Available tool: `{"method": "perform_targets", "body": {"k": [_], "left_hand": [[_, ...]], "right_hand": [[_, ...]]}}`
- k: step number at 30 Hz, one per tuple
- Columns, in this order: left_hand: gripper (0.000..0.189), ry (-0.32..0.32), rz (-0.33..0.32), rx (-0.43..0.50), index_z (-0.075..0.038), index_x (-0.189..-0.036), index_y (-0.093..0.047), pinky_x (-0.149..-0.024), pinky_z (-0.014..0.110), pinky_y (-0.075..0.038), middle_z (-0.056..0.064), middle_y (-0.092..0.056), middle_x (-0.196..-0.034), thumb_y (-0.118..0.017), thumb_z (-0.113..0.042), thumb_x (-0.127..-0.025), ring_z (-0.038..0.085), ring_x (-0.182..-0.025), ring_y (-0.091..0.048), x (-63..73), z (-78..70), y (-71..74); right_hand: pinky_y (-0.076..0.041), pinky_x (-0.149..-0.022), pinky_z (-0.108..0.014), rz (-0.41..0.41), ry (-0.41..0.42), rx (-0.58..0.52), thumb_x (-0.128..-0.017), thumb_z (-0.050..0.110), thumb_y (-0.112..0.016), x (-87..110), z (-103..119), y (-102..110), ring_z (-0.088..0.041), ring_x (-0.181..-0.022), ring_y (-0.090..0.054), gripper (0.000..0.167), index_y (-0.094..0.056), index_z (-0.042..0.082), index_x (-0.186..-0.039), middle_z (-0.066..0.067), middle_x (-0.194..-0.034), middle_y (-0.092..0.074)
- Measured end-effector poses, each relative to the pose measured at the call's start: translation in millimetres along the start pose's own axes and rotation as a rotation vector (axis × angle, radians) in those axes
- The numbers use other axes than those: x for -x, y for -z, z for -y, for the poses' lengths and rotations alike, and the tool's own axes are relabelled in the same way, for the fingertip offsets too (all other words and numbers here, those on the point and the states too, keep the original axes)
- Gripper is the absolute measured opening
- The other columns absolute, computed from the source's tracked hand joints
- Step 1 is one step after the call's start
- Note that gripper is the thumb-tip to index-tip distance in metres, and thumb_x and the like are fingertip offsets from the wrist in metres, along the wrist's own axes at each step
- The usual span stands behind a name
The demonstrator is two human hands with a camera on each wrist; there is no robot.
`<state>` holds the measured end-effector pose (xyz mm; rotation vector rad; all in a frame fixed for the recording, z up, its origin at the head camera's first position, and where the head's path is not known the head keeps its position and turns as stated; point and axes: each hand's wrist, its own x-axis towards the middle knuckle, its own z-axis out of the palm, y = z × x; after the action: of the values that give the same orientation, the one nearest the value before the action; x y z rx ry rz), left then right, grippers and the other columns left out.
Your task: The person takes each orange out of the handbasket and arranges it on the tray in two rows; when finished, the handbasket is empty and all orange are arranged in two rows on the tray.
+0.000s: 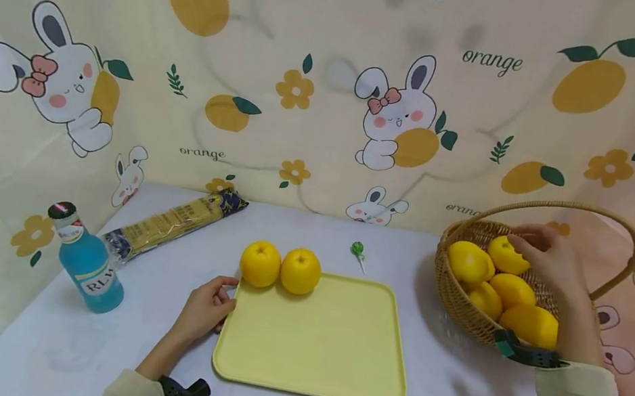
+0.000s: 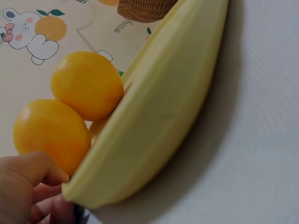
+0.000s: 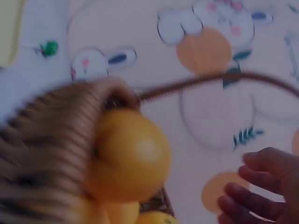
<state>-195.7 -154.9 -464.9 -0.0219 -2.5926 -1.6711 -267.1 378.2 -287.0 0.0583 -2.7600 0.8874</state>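
My left hand (image 1: 205, 311) pinches the left rim of a pale yellow tray (image 1: 320, 342) near its far corner. Two oranges, one left (image 1: 260, 263) and one right (image 1: 300, 271), sit side by side in that corner. In the left wrist view, the fingertips (image 2: 53, 175) are at the rim, close to the nearer orange (image 2: 51, 135). Over at the wicker basket (image 1: 442, 288), my right hand (image 1: 554, 264) is above the fruit beside an orange (image 1: 505, 255). The right wrist view shows its fingers loosely bent, apart from the orange (image 3: 133, 154), holding nothing.
Several yellow fruits, one a lemon-like one (image 1: 529, 325), fill the basket under its tall arched handle (image 1: 575, 206). A green lollipop (image 1: 357, 250) lies behind the tray. At the left are a blue drink bottle (image 1: 91, 267) and a long gold packet (image 1: 174, 224).
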Motion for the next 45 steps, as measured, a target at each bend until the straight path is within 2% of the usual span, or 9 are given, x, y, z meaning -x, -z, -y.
{"method": "perform_targets", "body": {"k": [5,11,15,18,21,27,31,36,45], "left_hand": [[0.037,-0.007,0.0,0.002,0.0,-0.116,-0.058,-0.037,0.021,-0.043,0.004,-0.052,-0.069,-0.063,-0.002,-0.08,0.012,-0.039,-0.046,2.6,1.8,-1.6],[0.036,-0.012,-0.01,0.006,0.0,-0.116,-0.058,-0.036,0.022,-0.043,0.004,-0.051,-0.068,-0.063,-0.002,-0.08,0.013,-0.039,-0.046,2.2,3.1,-1.7],[0.036,-0.013,-0.008,0.008,0.0,-0.116,-0.058,-0.036,0.022,-0.043,0.004,-0.051,-0.068,-0.063,-0.002,-0.081,0.012,-0.039,-0.046,1.1,1.5,-0.8],[0.035,-0.016,-0.009,0.02,0.0,-0.116,-0.058,-0.036,0.021,-0.042,0.004,-0.051,-0.068,-0.064,-0.001,-0.081,0.012,-0.038,-0.046,1.5,1.2,-0.6],[0.035,-0.022,-0.011,0.034,-0.001,-0.115,-0.059,-0.035,0.021,-0.041,0.004,-0.051,-0.068,-0.064,-0.001,-0.08,0.011,-0.037,-0.045,1.6,1.4,-0.3],[0.035,-0.029,-0.007,0.044,-0.001,-0.115,-0.059,-0.035,0.02,-0.041,0.004,-0.051,-0.068,-0.064,-0.001,-0.081,0.01,-0.037,-0.045,1.0,3.8,-0.6],[0.035,-0.029,-0.017,0.038,-0.001,-0.114,-0.059,-0.035,0.021,-0.041,0.003,-0.051,-0.068,-0.064,-0.001,-0.08,0.011,-0.037,-0.044,0.4,4.6,-1.3],[0.035,-0.023,-0.019,0.02,-0.001,-0.114,-0.059,-0.035,0.021,-0.041,0.003,-0.051,-0.068,-0.064,-0.001,-0.08,0.01,-0.038,-0.044,-0.4,6.3,-2.7],[0.035,-0.034,-0.016,-0.002,0.0,-0.115,-0.059,-0.036,0.02,-0.04,0.003,-0.051,-0.068,-0.063,-0.001,-0.08,0.01,-0.039,-0.044,-0.9,5.0,-0.7]], "right_hand": [[-0.046,-0.074,-0.04,0.141,-0.035,0.06,-0.09,0.051,-0.049,-16.9,-15.0,7.8,-0.04,-0.104,-0.047,0.062,-0.048,0.002,-0.127,-0.028,-0.12,-0.049],[-0.039,-0.088,-0.059,0.251,-0.056,0.051,-0.089,0.045,-0.055,-34.7,-24.1,4.8,-0.05,-0.114,-0.035,0.067,-0.038,-0.002,-0.132,-0.034,-0.13,-0.035],[-0.032,-0.092,-0.066,0.291,-0.031,0.079,-0.087,0.03,-0.063,-43.9,-33.0,-0.6,-0.056,-0.116,-0.029,0.068,-0.031,-0.006,-0.136,-0.04,-0.133,-0.028],[-0.028,-0.093,-0.068,0.296,-0.001,0.096,-0.085,0.019,-0.065,-46.9,-42.6,-6.4,-0.058,-0.117,-0.027,0.072,-0.026,-0.01,-0.138,-0.043,-0.134,-0.024],[-0.024,-0.095,-0.07,0.295,-0.011,0.065,-0.083,0.013,-0.065,-47.6,-51.4,-12.9,-0.059,-0.119,-0.023,0.077,-0.019,-0.011,-0.14,-0.043,-0.135,-0.021],[-0.019,-0.095,-0.072,0.294,-0.087,0.011,-0.084,0.011,-0.062,-42.8,-60.0,-20.8,-0.061,-0.124,-0.01,0.084,-0.007,-0.005,-0.145,-0.041,-0.141,-0.006],[-0.015,-0.095,-0.074,0.297,-0.084,0.011,-0.084,0.009,-0.06,-41.6,-62.3,-22.8,-0.061,-0.126,-0.003,0.084,-0.005,-0.003,-0.146,-0.041,-0.142,-0.001],[-0.018,-0.094,-0.073,0.277,-0.064,0.025,-0.084,0.006,-0.06,-42.1,-66.2,-26.5,-0.059,-0.123,-0.012,0.082,-0.007,-0.003,-0.146,-0.04,-0.141,-0.008],[-0.027,-0.089,-0.068,0.18,-0.047,0.085,-0.083,0.012,-0.062,-43.1,-69.1,-32.5,-0.056,-0.113,-0.027,0.078,-0.016,-0.009,-0.142,-0.043,-0.13,-0.023]]}}
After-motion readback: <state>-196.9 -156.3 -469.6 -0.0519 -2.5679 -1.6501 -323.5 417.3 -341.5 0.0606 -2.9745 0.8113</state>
